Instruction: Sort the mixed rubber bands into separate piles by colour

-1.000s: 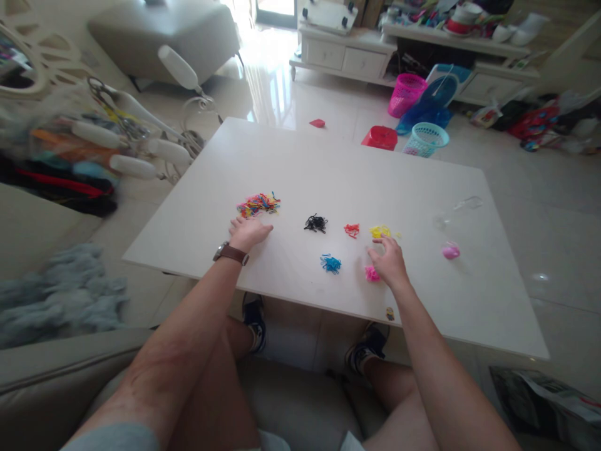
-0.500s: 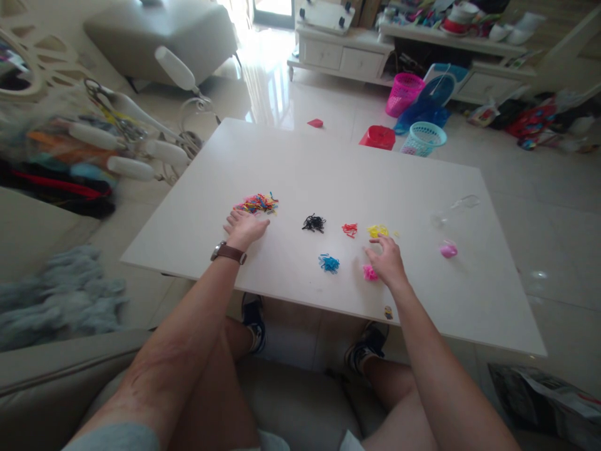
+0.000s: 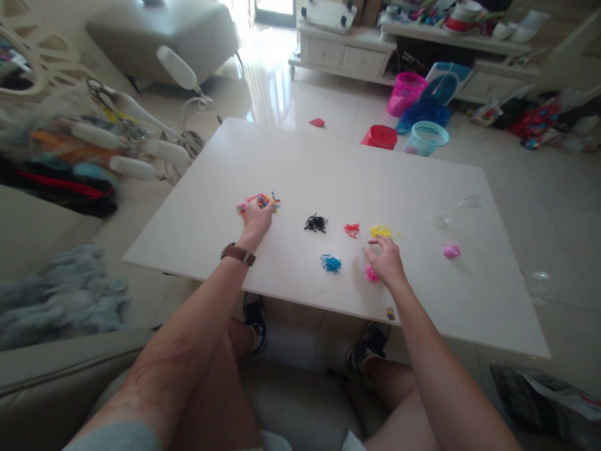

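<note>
My left hand (image 3: 258, 219), with a brown-strapped watch on its wrist, reaches onto a mixed pile of small coloured rubber bands (image 3: 270, 199). Its thumb and fingers are apart, with bands showing between them; the fingertips are partly hidden. Near a pile of yellow rubber bands (image 3: 379, 231) and a pink pile (image 3: 370, 274), my right hand (image 3: 387, 258) hovers with fingers apart and nothing visible in them. Black rubber bands (image 3: 316, 223), red ones (image 3: 352, 230) and blue ones (image 3: 331, 264) lie in separate piles between the hands.
The piles lie on a white table (image 3: 300, 163). At its right are a pink rounded object (image 3: 451, 250) and a clear, see-through item (image 3: 468, 202). A small cartoon sticker (image 3: 390, 312) marks the near edge. Baskets, including a light blue one (image 3: 426, 139), stand beyond.
My left hand has moved forward and slightly right, from the near edge of the mixed pile onto it. My right hand stays almost still above the table.
</note>
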`<control>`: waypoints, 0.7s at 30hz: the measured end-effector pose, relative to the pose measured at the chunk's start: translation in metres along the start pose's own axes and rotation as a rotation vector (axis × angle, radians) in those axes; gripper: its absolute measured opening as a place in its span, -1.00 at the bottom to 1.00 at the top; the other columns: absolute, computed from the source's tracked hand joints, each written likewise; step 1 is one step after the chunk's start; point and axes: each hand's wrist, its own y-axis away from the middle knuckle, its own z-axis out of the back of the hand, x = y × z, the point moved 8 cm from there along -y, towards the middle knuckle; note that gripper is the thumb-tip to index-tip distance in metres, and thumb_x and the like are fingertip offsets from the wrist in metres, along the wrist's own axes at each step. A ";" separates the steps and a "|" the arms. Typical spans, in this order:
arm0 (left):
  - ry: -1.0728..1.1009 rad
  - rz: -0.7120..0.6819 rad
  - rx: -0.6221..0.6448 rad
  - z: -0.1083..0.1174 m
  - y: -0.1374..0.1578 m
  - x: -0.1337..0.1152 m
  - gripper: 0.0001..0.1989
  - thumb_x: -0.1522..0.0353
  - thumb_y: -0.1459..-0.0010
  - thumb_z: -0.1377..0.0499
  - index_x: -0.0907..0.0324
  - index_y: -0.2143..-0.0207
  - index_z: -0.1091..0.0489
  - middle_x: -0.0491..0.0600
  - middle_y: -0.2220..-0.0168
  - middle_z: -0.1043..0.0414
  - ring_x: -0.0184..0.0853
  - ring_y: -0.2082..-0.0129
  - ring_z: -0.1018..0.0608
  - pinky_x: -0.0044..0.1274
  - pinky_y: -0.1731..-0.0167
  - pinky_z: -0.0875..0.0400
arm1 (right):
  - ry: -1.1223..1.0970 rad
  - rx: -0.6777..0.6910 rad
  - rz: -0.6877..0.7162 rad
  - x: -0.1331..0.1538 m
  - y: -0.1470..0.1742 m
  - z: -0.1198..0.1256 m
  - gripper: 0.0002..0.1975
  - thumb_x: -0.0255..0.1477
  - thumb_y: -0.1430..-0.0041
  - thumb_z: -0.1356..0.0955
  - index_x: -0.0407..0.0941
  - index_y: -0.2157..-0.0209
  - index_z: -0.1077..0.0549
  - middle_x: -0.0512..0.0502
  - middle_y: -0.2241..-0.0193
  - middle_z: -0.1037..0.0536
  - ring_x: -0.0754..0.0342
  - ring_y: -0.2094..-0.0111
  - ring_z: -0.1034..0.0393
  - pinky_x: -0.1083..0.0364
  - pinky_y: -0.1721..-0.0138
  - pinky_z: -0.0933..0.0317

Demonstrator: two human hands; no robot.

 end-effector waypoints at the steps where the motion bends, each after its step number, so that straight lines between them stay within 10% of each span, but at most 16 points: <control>1: 0.105 -0.009 0.026 -0.005 0.002 -0.002 -0.78 0.32 -0.02 -0.21 0.24 0.27 -0.47 0.03 0.25 -0.51 -0.23 0.12 -0.55 -0.41 0.01 -0.41 | -0.005 0.004 0.003 0.001 0.000 -0.001 -0.76 -0.34 -0.07 -0.35 -0.11 0.22 -0.53 -0.30 -0.11 -0.46 -0.21 -0.16 -0.27 -0.22 -0.26 -0.07; 7: 0.565 0.164 0.344 -0.046 0.035 -0.008 -0.72 0.33 0.15 -0.43 0.33 0.39 -0.54 0.07 0.35 -0.57 -0.30 0.30 -0.62 -0.39 0.03 -0.48 | -0.010 0.047 0.002 0.011 0.004 -0.006 -0.77 -0.32 -0.06 -0.36 -0.08 0.23 -0.53 -0.26 -0.11 -0.49 -0.23 -0.16 -0.28 -0.27 -0.23 -0.09; 21: 0.469 0.113 0.913 -0.114 0.113 -0.031 -0.62 0.29 0.11 -0.49 0.33 0.27 -0.54 0.14 0.32 -0.62 -0.28 0.33 -0.66 -0.42 0.15 -0.50 | -0.243 0.052 0.254 0.070 0.013 0.006 -0.82 -0.32 -0.20 -0.38 -0.03 0.18 -0.56 -0.11 0.14 -0.62 -0.10 0.04 -0.47 -0.15 -0.08 -0.27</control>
